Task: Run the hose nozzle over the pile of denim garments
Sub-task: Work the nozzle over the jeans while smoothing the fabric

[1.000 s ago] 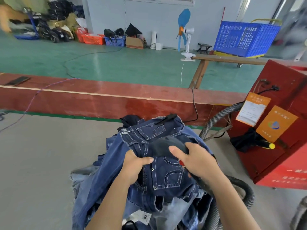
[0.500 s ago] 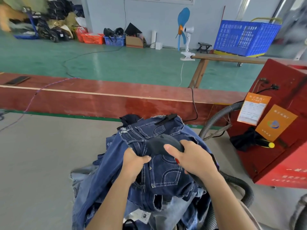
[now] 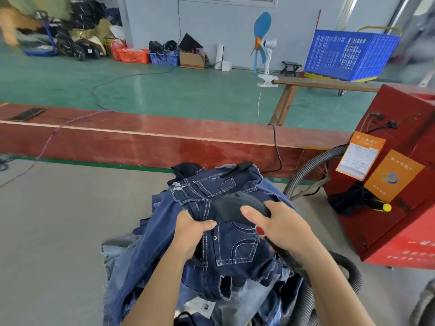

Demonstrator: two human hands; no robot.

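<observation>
A pile of denim garments [image 3: 235,252] lies heaped on the grey table in front of me, dark blue jeans on top with white stitching. My left hand [image 3: 190,229] grips a fold of the top jeans near the waistband. My right hand [image 3: 280,227] holds the dark grey hose nozzle [image 3: 233,208], whose head lies flat on the jeans just beyond the back pocket. A ribbed grey hose [image 3: 348,276] loops from the nozzle round to the right.
A red machine [image 3: 400,184] with orange labels stands at the right, a second ribbed hose [image 3: 310,170] running into it. A red-brown board wall [image 3: 141,142] edges the grey table [image 3: 51,231] behind the pile. Beyond it are a green floor, a clip fan and a blue crate.
The nozzle and my right hand have slid slightly up and left across the top jeans. My left hand keeps its grip on the fabric.
</observation>
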